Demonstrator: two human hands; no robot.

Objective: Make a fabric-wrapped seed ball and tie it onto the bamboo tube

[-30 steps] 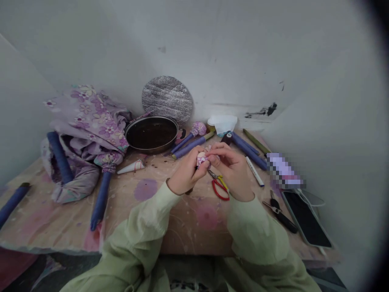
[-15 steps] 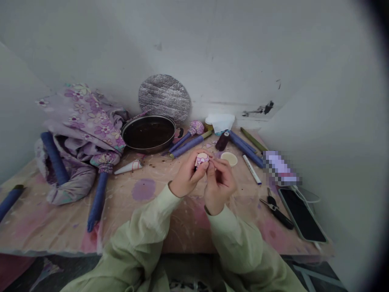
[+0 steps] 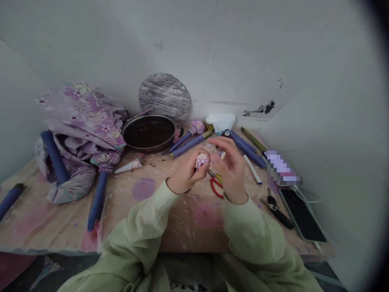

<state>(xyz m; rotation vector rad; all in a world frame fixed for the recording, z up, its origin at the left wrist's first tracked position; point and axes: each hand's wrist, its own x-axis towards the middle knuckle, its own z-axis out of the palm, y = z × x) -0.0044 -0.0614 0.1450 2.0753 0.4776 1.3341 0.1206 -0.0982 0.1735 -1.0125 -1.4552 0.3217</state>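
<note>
My left hand (image 3: 184, 173) is closed around a small rounded piece with a white and purple floral print (image 3: 202, 161), held between thumb and fingers. Part of the piece is hidden by the fingers. Just to its right, my right hand (image 3: 232, 168) is raised with its fingers apart and nothing visible in them. Under and beside it lie small pliers (image 3: 216, 187) with red and yellow handles, partly covered by the hand. A cream-coloured disc shows only partly behind its fingers.
A dark pan (image 3: 148, 134) stands at the back, before a silvery round pad (image 3: 165, 97). Floral cloth (image 3: 88, 117) and blue-wrapped sticks (image 3: 99, 200) fill the left. A white cone (image 3: 129, 166) lies nearer. On the right are a marker (image 3: 252, 169), snips (image 3: 277, 213) and a phone (image 3: 303, 215).
My right hand has come away from the floral piece, moving right and spreading its fingers. The pliers now show between the hands. My left hand keeps its hold.
</note>
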